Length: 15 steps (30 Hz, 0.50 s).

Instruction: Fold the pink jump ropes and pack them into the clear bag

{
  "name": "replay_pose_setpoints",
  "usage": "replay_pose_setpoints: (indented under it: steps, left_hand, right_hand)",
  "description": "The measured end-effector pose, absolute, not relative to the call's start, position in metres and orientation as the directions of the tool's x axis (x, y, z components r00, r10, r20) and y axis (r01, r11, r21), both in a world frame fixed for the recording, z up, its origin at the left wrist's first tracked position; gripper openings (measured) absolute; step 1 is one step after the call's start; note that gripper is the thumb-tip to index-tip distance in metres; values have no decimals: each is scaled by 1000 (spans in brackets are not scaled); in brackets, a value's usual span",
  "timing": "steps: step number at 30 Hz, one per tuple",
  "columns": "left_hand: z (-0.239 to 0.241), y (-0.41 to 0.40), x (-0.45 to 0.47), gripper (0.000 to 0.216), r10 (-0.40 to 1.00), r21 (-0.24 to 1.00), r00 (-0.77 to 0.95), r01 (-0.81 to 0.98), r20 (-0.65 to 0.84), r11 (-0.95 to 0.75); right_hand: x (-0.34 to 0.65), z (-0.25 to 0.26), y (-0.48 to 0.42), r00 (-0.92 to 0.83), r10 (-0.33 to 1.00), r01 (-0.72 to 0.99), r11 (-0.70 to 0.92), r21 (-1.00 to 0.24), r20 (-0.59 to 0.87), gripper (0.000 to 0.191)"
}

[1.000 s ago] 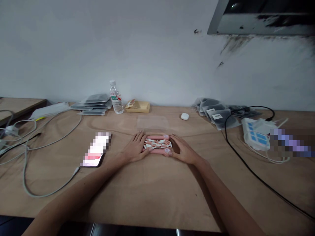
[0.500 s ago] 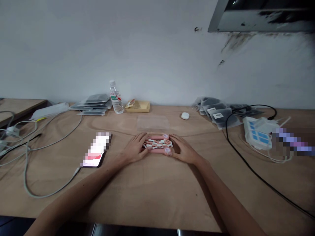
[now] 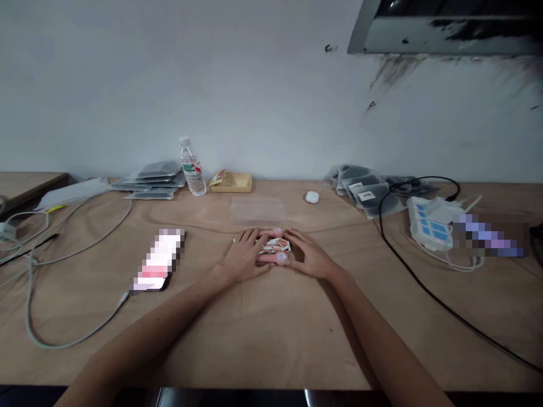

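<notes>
A bundled jump rope (image 3: 277,246) lies on the table in front of me, with pink-orange and white beads between two pink handles. One handle (image 3: 268,258) is on the near side, the other (image 3: 270,233) on the far side, each with a round printed end. My left hand (image 3: 245,255) covers the bundle's left part, fingers over the beads and thumb by the near handle. Around the right end curves my right hand (image 3: 313,255), fingers at the far handle's tip and thumb by the near one. Part of the rope is hidden under my left hand.
Behind the rope lies a clear plastic sheet (image 3: 257,210). Farther back are a water bottle (image 3: 194,172), a yellow tray (image 3: 237,182), a white case (image 3: 312,197) and grey packets (image 3: 367,194). A phone (image 3: 159,260) with a cable is left; a power strip (image 3: 430,226) is right.
My left hand has slid right and farther over the beads, covering more of the bundle. My right hand stays around the right end. The view has shifted slightly right.
</notes>
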State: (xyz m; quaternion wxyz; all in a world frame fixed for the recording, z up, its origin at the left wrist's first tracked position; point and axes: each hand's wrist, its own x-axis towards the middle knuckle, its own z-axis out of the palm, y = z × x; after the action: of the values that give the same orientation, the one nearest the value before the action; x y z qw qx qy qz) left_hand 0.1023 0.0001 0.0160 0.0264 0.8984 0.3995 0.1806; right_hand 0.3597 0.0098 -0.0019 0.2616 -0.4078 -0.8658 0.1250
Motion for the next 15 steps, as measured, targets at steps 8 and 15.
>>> replay_pose_setpoints:
  steps: [8, 15]
  left_hand:
    - [19, 8, 93, 68, 750, 322, 599, 677, 281, -662]
    - [15, 12, 89, 51, 890, 675, 371, 587, 266, -447]
  right_hand:
    - [363, -9, 10, -470, 827, 670, 562, -486, 309, 64]
    - [359, -3, 6, -487, 783, 486, 611, -625, 387, 52]
